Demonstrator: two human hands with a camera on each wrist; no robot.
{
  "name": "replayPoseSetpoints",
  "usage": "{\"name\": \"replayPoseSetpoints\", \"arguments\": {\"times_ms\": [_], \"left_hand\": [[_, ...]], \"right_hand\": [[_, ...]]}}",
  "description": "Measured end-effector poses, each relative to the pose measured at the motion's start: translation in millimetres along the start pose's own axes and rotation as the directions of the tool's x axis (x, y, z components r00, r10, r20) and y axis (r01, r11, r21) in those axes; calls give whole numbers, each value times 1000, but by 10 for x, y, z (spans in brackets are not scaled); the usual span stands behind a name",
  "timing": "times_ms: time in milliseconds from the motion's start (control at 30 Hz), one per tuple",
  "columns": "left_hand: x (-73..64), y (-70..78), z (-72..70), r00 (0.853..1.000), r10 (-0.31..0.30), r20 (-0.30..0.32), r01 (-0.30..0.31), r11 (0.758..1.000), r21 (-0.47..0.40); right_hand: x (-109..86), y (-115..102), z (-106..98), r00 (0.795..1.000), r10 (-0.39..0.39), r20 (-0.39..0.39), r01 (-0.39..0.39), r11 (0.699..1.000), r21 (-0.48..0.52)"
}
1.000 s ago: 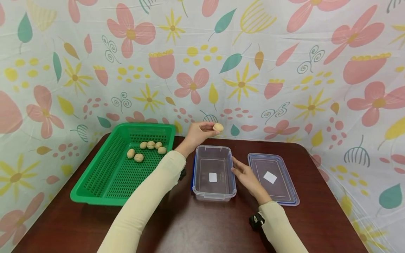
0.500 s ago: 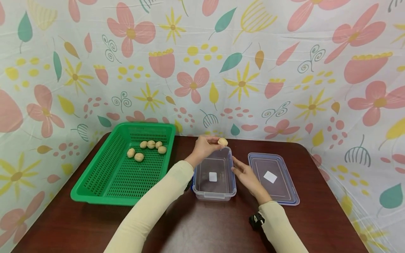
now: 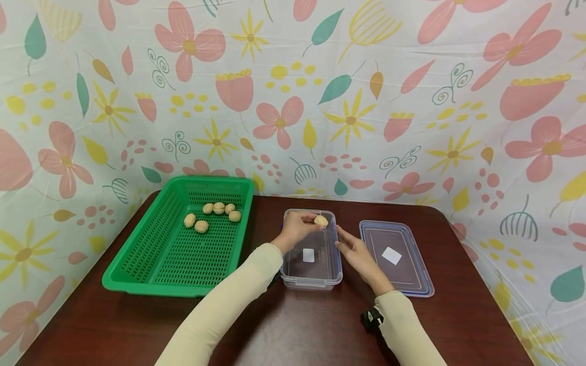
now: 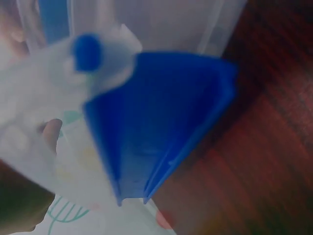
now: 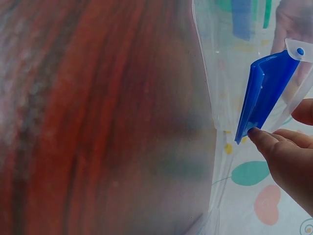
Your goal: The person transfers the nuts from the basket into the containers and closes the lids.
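My left hand [image 3: 295, 229] pinches a walnut [image 3: 321, 221] between thumb and fingertips, over the far half of a clear plastic box [image 3: 311, 282]. The box bears a white label inside and carries blue side latches. My right hand [image 3: 358, 256] touches the box's right side with its fingers extended. Close up in the right wrist view, a fingertip meets the lower end of a hanging blue latch [image 5: 269, 90]. Another blue latch [image 4: 161, 112] fills the middle of the left wrist view, with part of the left hand [image 4: 24, 215] at lower left.
A green slotted basket [image 3: 178, 291] stands on the left, with several walnuts [image 3: 201, 226] near its far end. The box's lid [image 3: 403, 264], with a white label, lies flat to the right. Behind the dark wooden table [image 3: 320, 330] hangs a flowered cloth [image 3: 293, 101].
My left hand has brought the walnut from behind the box's far edge down and nearer, over the box. The right hand has stayed at the box's side.
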State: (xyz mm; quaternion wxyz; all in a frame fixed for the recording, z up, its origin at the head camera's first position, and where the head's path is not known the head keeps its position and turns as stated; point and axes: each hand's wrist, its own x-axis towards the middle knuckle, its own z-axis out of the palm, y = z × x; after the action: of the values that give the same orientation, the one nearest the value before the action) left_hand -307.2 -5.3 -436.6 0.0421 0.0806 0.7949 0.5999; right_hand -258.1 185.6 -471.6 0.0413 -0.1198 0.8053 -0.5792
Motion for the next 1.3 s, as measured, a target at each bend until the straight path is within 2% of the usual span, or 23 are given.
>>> {"name": "replayPoseSetpoints", "arguments": {"times_ms": [200,333,700,1000,1167,1300], "left_hand": [[-19,-40,20,1000,-20,15,20,999,39],[-20,-31,13,999,-37,31,35,998,60],[54,177,-84,999,-36,3,36,996,82],[126,405,-284,999,-20,-37,21,999,37],[149,514,-475,999,11,-35,-11,1000,-12],[168,596,-657,999,8,-53,-10,999,-47]], "right_hand": [[-41,-61,-2,1000,18,11,-18,1000,17],[-27,1,-4,1000,11,4,-11,1000,18],[-24,9,-15,1000,15,-8,-15,1000,5],[-32,-3,-20,1000,18,-6,-18,1000,-9],[-21,-3,-13,1000,11,-5,-11,1000,7],[-12,-12,-2,1000,8,-4,-8,1000,19]]}}
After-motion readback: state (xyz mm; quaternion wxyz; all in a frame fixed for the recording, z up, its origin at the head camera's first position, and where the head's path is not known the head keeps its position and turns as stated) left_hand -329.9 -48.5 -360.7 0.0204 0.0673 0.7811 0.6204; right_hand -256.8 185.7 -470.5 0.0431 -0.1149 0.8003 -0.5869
